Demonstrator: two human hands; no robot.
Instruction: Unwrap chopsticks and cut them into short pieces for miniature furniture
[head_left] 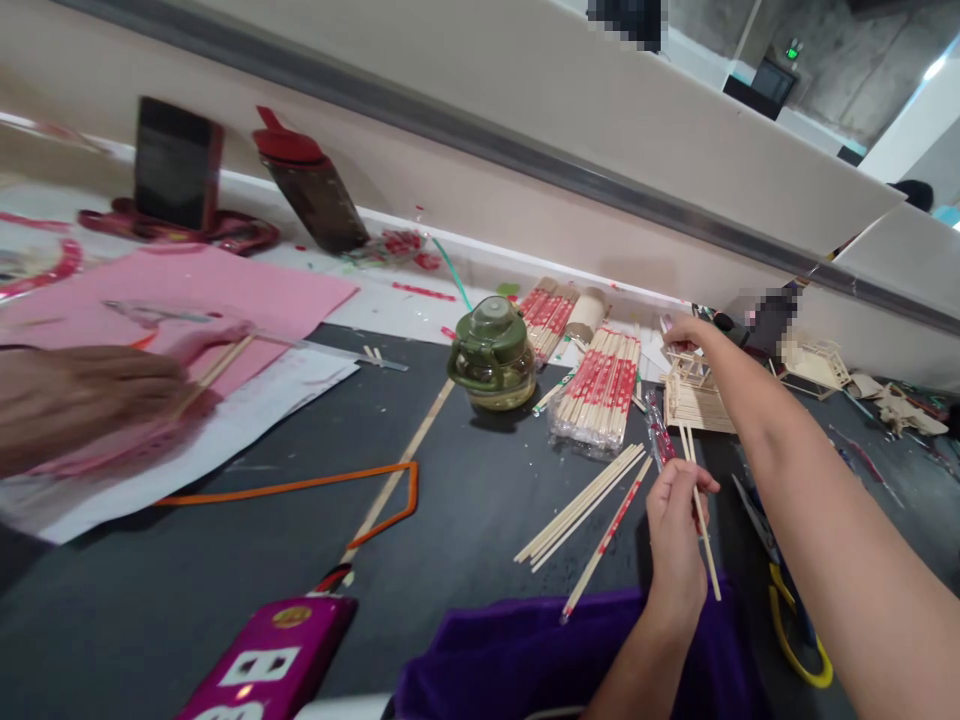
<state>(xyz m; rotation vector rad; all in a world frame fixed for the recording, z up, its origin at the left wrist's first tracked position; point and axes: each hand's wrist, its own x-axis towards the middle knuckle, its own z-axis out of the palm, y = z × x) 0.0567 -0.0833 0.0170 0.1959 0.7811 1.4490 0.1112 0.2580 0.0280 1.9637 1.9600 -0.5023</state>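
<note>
While our left hand (675, 505) pinches two pale, slender wooden sticks (707, 548) between closed fingers, their far ends at the near edge of a small, pale wooden stick-built model (701, 408), our right hand (684, 333) is at its far side; we cannot tell how open that hand is or what it grips. The model sits on our dark worktop (465, 520), right of a plastic-wrapped bundle of red-patterned chopsticks (600, 390). Yellow-handled scissors (778, 625) lie beside our right forearm.
</note>
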